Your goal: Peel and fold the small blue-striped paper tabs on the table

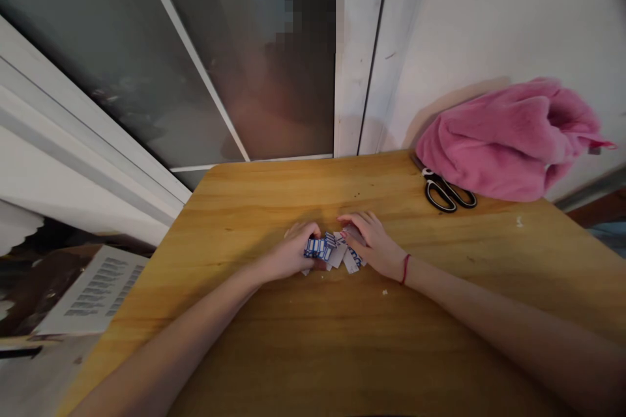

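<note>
A small loose heap of blue-and-white printed paper pieces [336, 255] lies at the middle of the wooden table, some showing plain pale backs. On its left side my left hand [292, 253] curls around several of the printed pieces, which show between thumb and fingers. My right hand [374, 244] rests at the heap's right edge, palm down. Its fingers reach left over the pieces, with a gap between thumb and forefinger. A red string bracelet [405, 269] circles the right wrist. Part of the heap is hidden beneath both hands.
Black-handled scissors [443, 192] lie at the table's back right, blades hidden under a pink plush cloth item [503, 140]. White scraps [519, 222] dot the wooden table [313, 352]. A frosted-glass door [210, 78] stands behind; a printed cardboard box [92, 293] sits lower left.
</note>
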Action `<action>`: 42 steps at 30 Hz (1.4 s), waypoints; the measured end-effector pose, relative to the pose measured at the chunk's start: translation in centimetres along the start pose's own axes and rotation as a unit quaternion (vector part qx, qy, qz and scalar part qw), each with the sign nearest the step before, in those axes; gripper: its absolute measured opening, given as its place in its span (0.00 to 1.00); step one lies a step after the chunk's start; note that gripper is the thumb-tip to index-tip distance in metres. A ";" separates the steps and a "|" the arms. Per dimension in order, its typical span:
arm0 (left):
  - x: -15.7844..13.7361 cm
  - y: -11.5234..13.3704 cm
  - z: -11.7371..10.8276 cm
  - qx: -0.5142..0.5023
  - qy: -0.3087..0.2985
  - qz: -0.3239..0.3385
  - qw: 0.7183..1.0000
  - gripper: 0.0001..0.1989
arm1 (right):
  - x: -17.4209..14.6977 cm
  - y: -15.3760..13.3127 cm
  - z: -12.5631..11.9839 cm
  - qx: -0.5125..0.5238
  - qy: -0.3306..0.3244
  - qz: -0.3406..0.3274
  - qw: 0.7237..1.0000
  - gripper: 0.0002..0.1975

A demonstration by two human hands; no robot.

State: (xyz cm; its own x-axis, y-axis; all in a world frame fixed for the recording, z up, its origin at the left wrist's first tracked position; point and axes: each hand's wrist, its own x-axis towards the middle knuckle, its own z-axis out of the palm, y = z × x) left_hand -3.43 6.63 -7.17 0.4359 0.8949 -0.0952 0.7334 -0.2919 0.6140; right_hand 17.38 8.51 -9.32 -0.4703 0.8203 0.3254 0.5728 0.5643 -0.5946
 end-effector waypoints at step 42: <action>-0.6 0.2 1.9 0.161 0.209 0.103 0.959 0.10 | 0.0 0.2 0.0 -0.005 -0.005 -0.015 1.000 0.08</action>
State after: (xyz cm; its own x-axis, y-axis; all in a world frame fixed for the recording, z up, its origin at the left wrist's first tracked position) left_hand -2.55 5.38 -8.49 0.3908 0.8449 0.3652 0.8066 -0.5055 0.3063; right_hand 17.47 8.66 -9.43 -0.4933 0.8026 0.3354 0.5660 0.5889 -0.5769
